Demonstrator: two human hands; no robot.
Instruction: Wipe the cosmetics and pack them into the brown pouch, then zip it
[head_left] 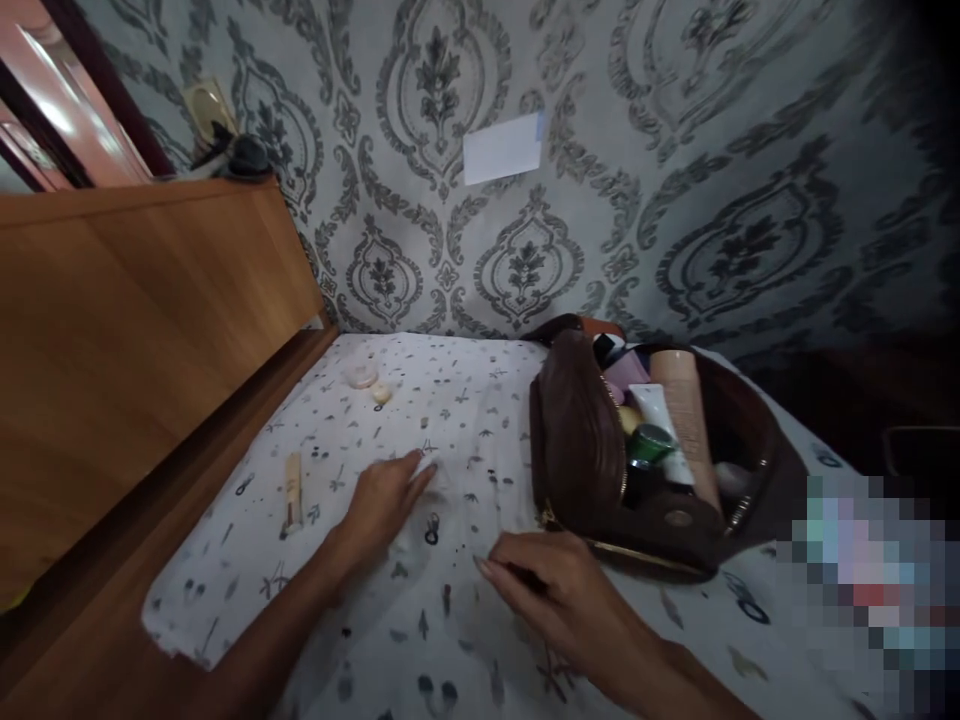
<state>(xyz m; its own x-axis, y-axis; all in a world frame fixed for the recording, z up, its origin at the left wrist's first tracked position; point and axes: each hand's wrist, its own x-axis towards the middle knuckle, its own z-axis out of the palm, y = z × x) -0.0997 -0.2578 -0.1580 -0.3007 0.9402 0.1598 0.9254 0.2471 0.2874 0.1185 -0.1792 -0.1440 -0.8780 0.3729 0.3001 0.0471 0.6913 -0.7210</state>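
Note:
My left hand (pixel 384 500) rests flat on the white patterned cloth (pixel 465 400), fingers pointing toward the wall, with nothing in it. My right hand (pixel 555 590) hovers low over the cloth just in front of an open brown cosmetic bag (pixel 585 440); a thin dark object seems pinched in its fingers, but I cannot make it out. The bag holds a peach tube (pixel 684 420), a white tube (pixel 660 415) and a green-capped jar (pixel 649 445). A small beige stick (pixel 292 490) lies left of my left hand. Two small round items (pixel 369 382) sit farther back.
A wooden cabinet side (pixel 150 330) rises along the left edge. Patterned wallpaper (pixel 675 200) with a white card (pixel 502 148) stuck on it closes off the back. A blurred patch covers the lower right corner.

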